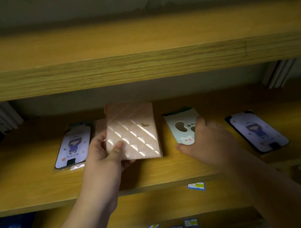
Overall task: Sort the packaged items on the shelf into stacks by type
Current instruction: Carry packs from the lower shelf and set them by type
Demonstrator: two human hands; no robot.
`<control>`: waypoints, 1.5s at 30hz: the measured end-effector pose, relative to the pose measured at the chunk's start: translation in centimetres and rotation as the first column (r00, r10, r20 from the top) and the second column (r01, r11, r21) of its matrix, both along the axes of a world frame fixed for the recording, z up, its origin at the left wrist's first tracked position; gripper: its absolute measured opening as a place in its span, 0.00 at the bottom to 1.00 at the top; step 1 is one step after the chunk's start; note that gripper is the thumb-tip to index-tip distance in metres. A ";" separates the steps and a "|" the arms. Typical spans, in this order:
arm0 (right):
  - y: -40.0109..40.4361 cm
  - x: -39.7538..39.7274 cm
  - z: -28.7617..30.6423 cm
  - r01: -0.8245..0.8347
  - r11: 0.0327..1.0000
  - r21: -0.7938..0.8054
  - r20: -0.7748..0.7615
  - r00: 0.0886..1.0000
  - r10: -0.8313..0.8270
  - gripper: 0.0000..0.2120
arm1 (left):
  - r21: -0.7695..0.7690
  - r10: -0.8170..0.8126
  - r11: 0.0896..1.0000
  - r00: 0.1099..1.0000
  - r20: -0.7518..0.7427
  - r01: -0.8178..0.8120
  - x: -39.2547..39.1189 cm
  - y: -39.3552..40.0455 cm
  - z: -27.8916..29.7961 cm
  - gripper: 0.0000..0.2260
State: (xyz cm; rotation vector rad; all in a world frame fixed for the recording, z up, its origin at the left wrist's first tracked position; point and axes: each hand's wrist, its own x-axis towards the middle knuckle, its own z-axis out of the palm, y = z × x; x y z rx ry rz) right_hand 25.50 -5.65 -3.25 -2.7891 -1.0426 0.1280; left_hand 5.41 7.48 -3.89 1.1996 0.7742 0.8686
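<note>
Left hand (103,153): grasping pink quilted case (131,132), lifted off shelf (38,184).
Right hand (208,142): fingers spread, pressing on paw-print case (182,126).

left grip (106,153) holding pink package (133,134), wooden shelf (38,184)

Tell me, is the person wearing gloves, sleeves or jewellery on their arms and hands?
No. The left hand and right hand are bare, without gloves. Both forearms are uncovered as far as the picture shows, with no sleeves, watch, bracelet or rings visible.

No legible text on any package (132,133)
</note>
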 end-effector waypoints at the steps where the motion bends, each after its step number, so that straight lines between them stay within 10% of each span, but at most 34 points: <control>1: -0.1 0.1 0.0 0.007 1.000 0.018 -0.012 1.000 -0.007 0.46 | -0.024 0.004 1.000 1.000 0.031 -0.003 0.0 0.0 0.1 0.12; 10: -1.8 1.6 0.5 0.048 0.986 0.158 -0.137 0.990 -0.026 0.55 | -0.057 0.011 0.998 0.998 0.067 -0.007 0.9 -0.5 -0.7 0.12; 19: -5.7 2.9 0.5 0.293 0.836 0.465 -0.701 0.698 0.145 0.05 | -0.214 -0.047 0.973 0.986 0.158 0.080 3.5 -1.3 -0.4 0.16; 29: -13.0 4.1 1.3 0.613 0.476 0.631 -0.775 0.467 0.425 0.05 | -0.076 -0.140 0.986 0.987 0.082 0.146 4.2 -7.6 2.3 0.16; 34: -20.2 5.8 2.7 0.686 0.313 0.657 -0.747 0.536 0.395 0.04 | -0.018 -0.126 0.992 0.990 0.056 0.127 6.4 -14.6 3.6 0.22; 45: -40.6 9.5 4.1 0.662 0.367 0.654 -0.738 0.449 0.504 0.13 | -0.038 -0.219 0.974 0.974 0.060 0.221 12.7 -32.7 3.0 0.22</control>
